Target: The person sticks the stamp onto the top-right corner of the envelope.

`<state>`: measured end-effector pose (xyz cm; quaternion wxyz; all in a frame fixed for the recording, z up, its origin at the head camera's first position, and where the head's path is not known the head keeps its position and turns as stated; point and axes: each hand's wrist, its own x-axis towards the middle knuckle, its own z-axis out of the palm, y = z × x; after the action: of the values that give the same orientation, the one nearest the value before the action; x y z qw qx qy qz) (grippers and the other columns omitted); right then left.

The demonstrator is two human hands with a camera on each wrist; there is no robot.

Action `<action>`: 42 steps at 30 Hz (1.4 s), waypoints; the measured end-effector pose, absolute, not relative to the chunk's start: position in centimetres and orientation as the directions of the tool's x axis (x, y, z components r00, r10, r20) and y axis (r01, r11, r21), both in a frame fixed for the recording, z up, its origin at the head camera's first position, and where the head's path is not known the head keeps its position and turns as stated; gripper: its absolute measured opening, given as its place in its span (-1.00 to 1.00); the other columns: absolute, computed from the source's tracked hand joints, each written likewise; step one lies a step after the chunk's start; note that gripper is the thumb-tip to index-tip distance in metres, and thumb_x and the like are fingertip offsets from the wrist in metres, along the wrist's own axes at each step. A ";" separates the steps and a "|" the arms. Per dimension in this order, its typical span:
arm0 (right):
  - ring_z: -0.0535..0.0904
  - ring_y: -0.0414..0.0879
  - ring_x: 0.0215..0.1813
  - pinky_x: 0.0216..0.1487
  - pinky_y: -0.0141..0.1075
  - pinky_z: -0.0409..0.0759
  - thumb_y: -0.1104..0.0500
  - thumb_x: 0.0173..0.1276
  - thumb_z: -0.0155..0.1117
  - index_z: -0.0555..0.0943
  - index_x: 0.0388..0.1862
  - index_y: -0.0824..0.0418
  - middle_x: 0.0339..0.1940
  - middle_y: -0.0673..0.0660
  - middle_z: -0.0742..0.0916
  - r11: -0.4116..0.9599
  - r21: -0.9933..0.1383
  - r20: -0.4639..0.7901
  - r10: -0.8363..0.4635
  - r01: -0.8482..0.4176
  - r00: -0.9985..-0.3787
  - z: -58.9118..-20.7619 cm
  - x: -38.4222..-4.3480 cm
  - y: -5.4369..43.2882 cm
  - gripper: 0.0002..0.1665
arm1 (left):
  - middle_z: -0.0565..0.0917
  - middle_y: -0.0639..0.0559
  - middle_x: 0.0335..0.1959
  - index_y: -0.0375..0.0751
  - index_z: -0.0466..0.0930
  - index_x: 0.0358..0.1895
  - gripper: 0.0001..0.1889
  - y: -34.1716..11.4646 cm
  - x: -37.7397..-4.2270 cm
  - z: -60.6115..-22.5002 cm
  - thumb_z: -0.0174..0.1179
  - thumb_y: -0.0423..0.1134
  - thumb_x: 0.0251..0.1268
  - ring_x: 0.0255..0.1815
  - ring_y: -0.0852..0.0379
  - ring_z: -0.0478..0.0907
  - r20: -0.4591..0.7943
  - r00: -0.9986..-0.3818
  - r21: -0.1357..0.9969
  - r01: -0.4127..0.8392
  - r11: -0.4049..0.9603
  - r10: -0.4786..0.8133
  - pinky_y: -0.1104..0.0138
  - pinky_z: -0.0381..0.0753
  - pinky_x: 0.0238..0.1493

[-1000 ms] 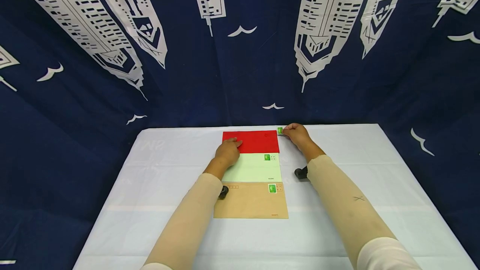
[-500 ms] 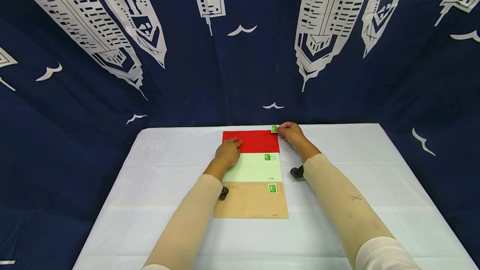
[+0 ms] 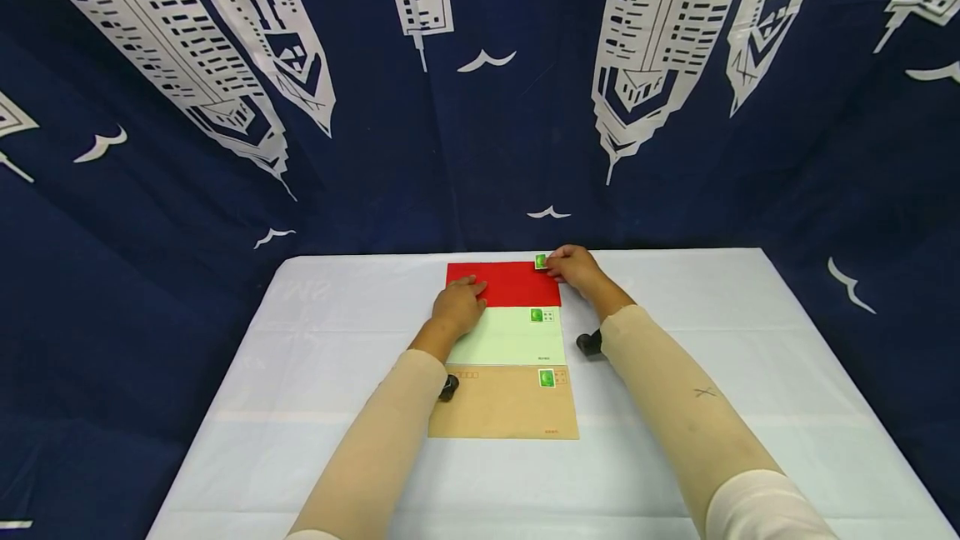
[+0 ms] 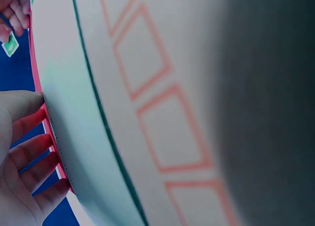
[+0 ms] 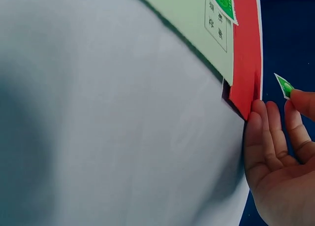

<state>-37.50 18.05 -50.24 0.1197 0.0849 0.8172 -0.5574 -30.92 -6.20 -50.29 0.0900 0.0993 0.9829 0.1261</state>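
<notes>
Between thumb and forefinger, my right hand [image 3: 576, 267] pinches a small green stamp [image 3: 541, 262] at the upper right corner of the red envelope [image 3: 513, 283]. In the right wrist view the stamp [image 5: 285, 86] is held up off the paper, while the other fingers rest by the envelope's corner. My left hand [image 3: 457, 307] lies with spread fingers on the left part of the red envelope. Below it are a pale green envelope [image 3: 502, 340] and a brown envelope [image 3: 502, 411], each bearing a green stamp at its upper right.
The white-covered table [image 3: 315, 407] spreads around the envelopes. Behind its far edge hangs a dark blue curtain [image 3: 375, 173] with white building prints. A black wrist camera [image 3: 589, 344] sits below the right wrist, another [image 3: 448, 387] by the left wrist.
My right hand has moved left with the stamp, from beside the red envelope to over its upper right corner. The left hand has stayed where it was.
</notes>
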 end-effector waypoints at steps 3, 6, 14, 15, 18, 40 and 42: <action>0.67 -0.09 -0.16 -0.13 -0.43 0.68 0.19 0.47 0.20 0.56 -0.08 0.29 -0.01 0.25 0.73 0.374 -0.887 -0.290 0.002 0.269 -0.957 -50.2 -37.6 17.9 -0.83 | 0.34 0.01 0.57 0.00 0.39 0.49 -0.50 -6.2 -31.0 -50.3 0.05 -0.08 0.56 0.61 0.01 0.22 -0.145 -0.965 0.269 0.174 0.947 0.219 0.14 0.23 0.61; 0.64 -0.09 -0.16 -0.15 -0.45 0.65 0.18 0.47 0.20 0.56 -0.08 0.29 -0.10 0.19 0.73 0.383 -0.883 -0.294 -0.001 0.272 -0.956 -50.3 -37.5 17.9 -0.81 | 0.33 0.01 0.57 0.00 0.39 0.49 -0.50 -6.2 -31.0 -50.4 0.05 -0.08 0.56 0.61 0.00 0.22 -0.145 -0.965 0.271 0.173 0.947 0.218 0.13 0.24 0.61; 0.53 -0.10 -0.18 -0.22 -0.46 0.53 0.17 0.48 0.18 0.56 -0.12 0.26 -0.28 0.06 0.64 0.398 -0.870 -0.303 0.032 0.290 -0.952 -50.8 -37.5 17.4 -0.84 | 0.33 0.01 0.57 0.02 0.38 0.49 -0.50 -6.3 -30.9 -50.7 0.05 -0.07 0.57 0.61 0.01 0.22 -0.140 -0.966 0.269 0.173 0.947 0.216 0.13 0.25 0.60; 0.51 -0.10 -0.19 -0.22 -0.45 0.51 0.17 0.49 0.18 0.56 -0.14 0.25 -0.29 0.05 0.62 0.399 -0.868 -0.307 0.038 0.296 -0.951 -50.9 -37.5 17.3 -0.85 | 0.33 0.02 0.57 0.01 0.38 0.50 -0.50 -6.3 -30.9 -50.8 0.05 -0.07 0.57 0.62 0.02 0.22 -0.141 -0.966 0.266 0.174 0.948 0.217 0.13 0.25 0.60; 0.48 -0.09 -0.20 -0.22 -0.41 0.47 0.17 0.49 0.17 0.55 -0.17 0.25 -0.31 0.05 0.59 0.406 -0.861 -0.315 0.049 0.307 -0.948 -51.0 -37.6 17.1 -0.86 | 0.33 0.02 0.57 0.01 0.38 0.50 -0.50 -6.4 -30.9 -50.8 0.05 -0.07 0.57 0.61 0.04 0.22 -0.142 -0.966 0.259 0.175 0.950 0.217 0.14 0.27 0.59; 0.44 -0.03 -0.13 -0.16 -0.30 0.39 0.13 0.40 0.25 0.57 -0.26 0.23 -0.29 0.10 0.56 0.533 -0.759 -0.373 0.117 0.375 -0.921 -50.3 -38.2 16.5 -0.84 | 0.32 0.03 0.58 0.02 0.37 0.50 -0.50 -6.3 -30.6 -50.3 0.03 -0.06 0.58 0.62 0.05 0.20 -0.143 -0.966 0.261 0.174 0.949 0.216 0.15 0.24 0.61; 0.45 -0.02 -0.11 -0.15 -0.30 0.39 0.12 0.40 0.26 0.57 -0.25 0.23 -0.27 0.12 0.57 0.541 -0.751 -0.374 0.124 0.379 -0.919 -50.3 -38.2 16.4 -0.83 | 0.32 0.03 0.58 0.02 0.37 0.50 -0.50 -6.3 -30.6 -50.2 0.03 -0.06 0.58 0.62 0.04 0.20 -0.144 -0.966 0.264 0.173 0.949 0.216 0.15 0.24 0.61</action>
<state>-38.15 16.40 -50.28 0.1394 0.1449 0.8668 -0.4564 -30.64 -6.29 -50.22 0.0858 0.0989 0.9834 0.1254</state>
